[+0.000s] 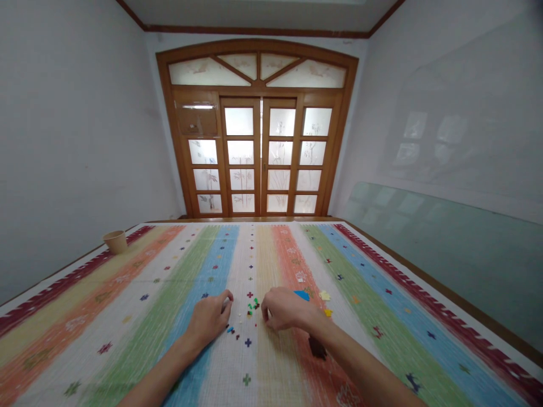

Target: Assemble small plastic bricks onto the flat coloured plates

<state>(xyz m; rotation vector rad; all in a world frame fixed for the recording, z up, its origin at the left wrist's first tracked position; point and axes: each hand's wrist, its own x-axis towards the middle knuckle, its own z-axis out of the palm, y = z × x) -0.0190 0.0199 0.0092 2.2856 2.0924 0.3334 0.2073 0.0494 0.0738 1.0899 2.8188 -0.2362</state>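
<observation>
My left hand (211,317) rests at the middle of the striped cloth, its fingers curled around a small whitish thing too small to name. Just right of its fingertips lie small blue and dark red pieces (230,329). My right hand (283,308) is bent down over the yellow stripe, thumb and fingers pinched toward the cloth; whatever is between them is hidden. Small green and dark pieces (253,306) lie between the two hands. Beyond my right wrist are a flat blue piece (302,295), a pale yellow piece (324,295) and an orange-yellow piece (328,312).
A dark brown piece (317,347) lies partly under my right forearm. A tan cup (115,242) stands at the far left of the table. The striped cloth (224,373) covers the table, with a pale green glass panel (445,254) along the right and wooden doors (261,158) behind.
</observation>
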